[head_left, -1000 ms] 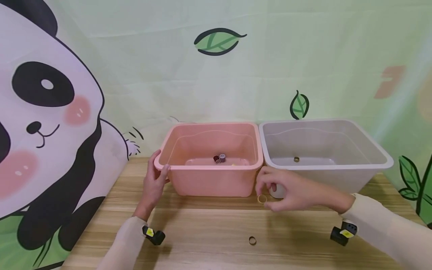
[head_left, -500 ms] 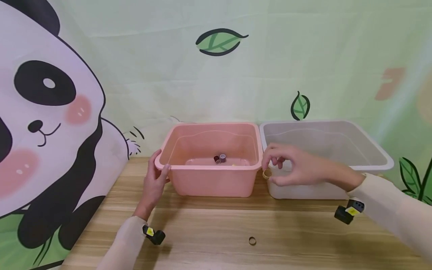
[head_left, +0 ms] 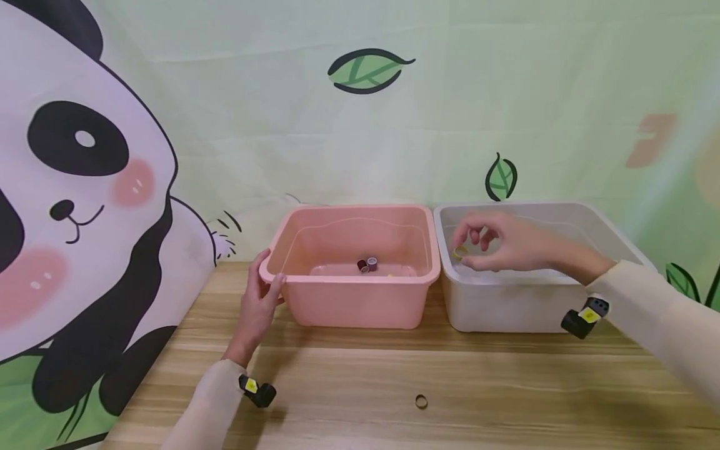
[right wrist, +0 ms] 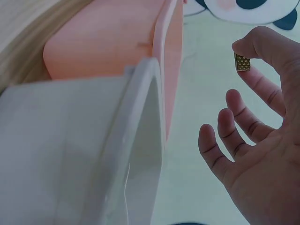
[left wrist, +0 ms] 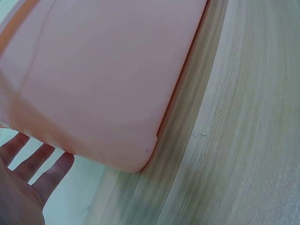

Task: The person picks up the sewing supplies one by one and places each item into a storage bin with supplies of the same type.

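Right: we've raised the patterned gold ring (right wrist: pixel 243 62), thumb-and-finger pinched, above the grey tub (head_left: pixel 506 307)'s near-left corner; carry looks nearly done | Left: our left hand (head_left: pixel 259 312) grips the pink tub (head_left: pixel 354 304)'s near-left corner | another ring (head_left: pixel 422 408): worktop (head_left: pixel 337 381)'s near edge

The tub (head_left: pixel 360 303) is pink, the bin (head_left: pixel 506 309) pale grey, the dotted ring (right wrist: pixel 242 62) gold.
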Demonstrator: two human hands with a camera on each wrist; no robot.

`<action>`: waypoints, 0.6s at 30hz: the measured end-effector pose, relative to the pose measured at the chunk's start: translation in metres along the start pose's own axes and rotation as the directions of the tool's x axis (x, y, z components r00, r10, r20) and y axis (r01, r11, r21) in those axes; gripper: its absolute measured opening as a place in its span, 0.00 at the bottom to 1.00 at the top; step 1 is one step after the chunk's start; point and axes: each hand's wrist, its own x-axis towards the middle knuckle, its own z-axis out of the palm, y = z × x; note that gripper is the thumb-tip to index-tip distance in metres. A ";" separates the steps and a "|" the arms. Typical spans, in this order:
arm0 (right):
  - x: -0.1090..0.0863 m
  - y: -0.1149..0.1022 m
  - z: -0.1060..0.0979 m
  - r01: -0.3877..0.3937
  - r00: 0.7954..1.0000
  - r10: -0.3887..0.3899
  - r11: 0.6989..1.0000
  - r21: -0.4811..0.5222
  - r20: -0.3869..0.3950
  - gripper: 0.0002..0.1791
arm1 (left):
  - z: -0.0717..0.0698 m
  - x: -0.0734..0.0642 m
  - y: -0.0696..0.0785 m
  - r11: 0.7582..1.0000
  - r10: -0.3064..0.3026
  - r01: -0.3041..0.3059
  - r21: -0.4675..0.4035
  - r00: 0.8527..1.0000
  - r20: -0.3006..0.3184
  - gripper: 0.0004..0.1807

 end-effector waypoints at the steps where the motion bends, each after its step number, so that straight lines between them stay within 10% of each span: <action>1: 0.000 0.002 -0.002 -0.008 1.000 0.008 1.000 0.001 -0.002 0.12 | 0.000 0.000 0.000 1.000 -0.003 0.003 0.004 1.000 0.000 0.36; 18: 0.007 0.032 -0.027 -0.140 0.990 0.138 0.988 -0.068 -0.032 0.11 | 0.000 0.002 -0.001 1.000 0.005 -0.005 -0.001 1.000 -0.005 0.36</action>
